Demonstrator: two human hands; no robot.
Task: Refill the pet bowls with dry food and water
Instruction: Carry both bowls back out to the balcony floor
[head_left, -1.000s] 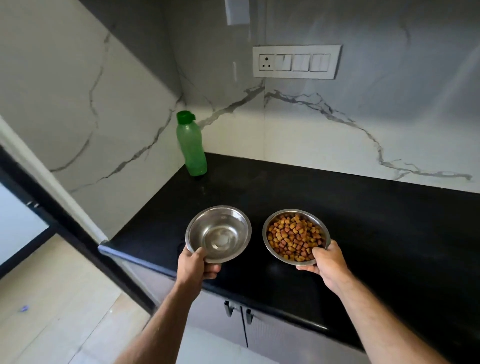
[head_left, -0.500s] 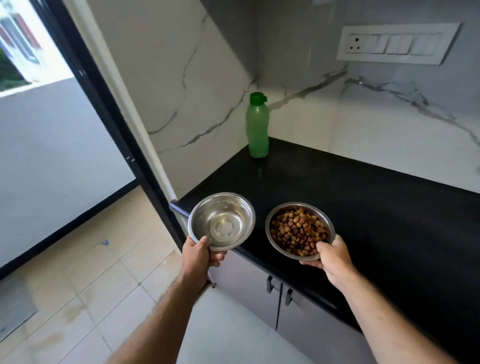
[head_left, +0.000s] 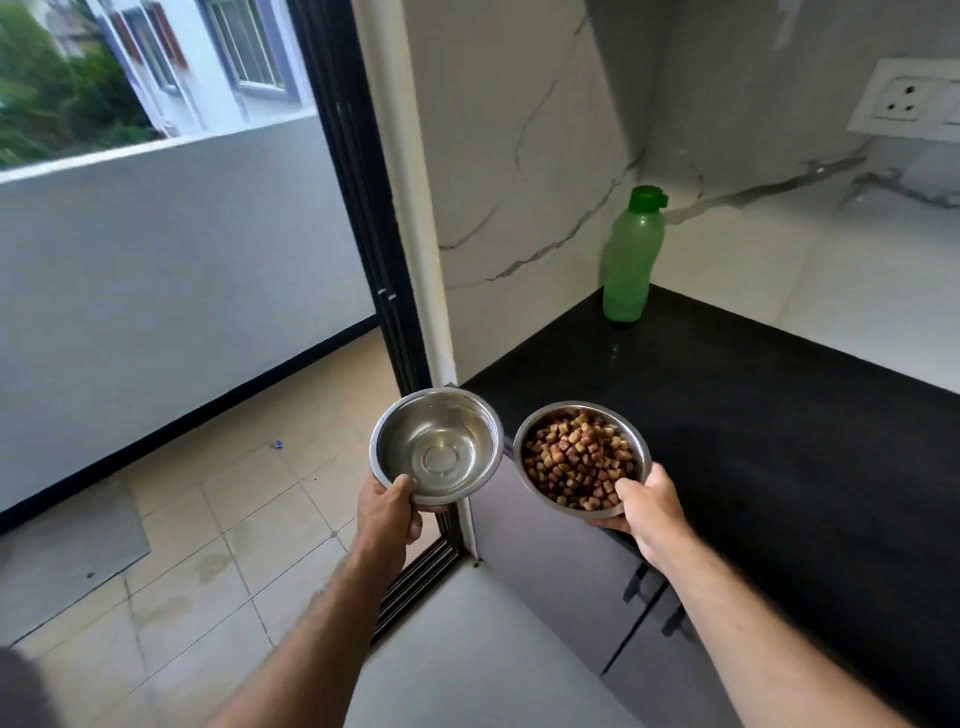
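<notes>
My left hand (head_left: 388, 514) grips the near rim of a steel bowl (head_left: 436, 447) whose inside looks shiny; I cannot tell whether water is in it. A second steel bowl (head_left: 582, 460), full of brown dry food, is held at its near rim by my right hand (head_left: 649, 506). Both bowls are in the air, side by side, the left one past the counter's end and the right one over its corner. A green bottle (head_left: 631, 257) with its cap on stands in the back corner of the black counter (head_left: 753, 415).
A black-framed sliding door (head_left: 374, 270) stands open at the left onto a tiled balcony floor (head_left: 218, 519) with a low grey wall (head_left: 171, 270). Grey cabinet doors (head_left: 571, 587) with dark handles sit under the counter. A wall socket (head_left: 904, 101) is at the upper right.
My view has swung left towards the open door and balcony. Both bowls stay in my hands and have moved left, off the middle of the counter towards its end.
</notes>
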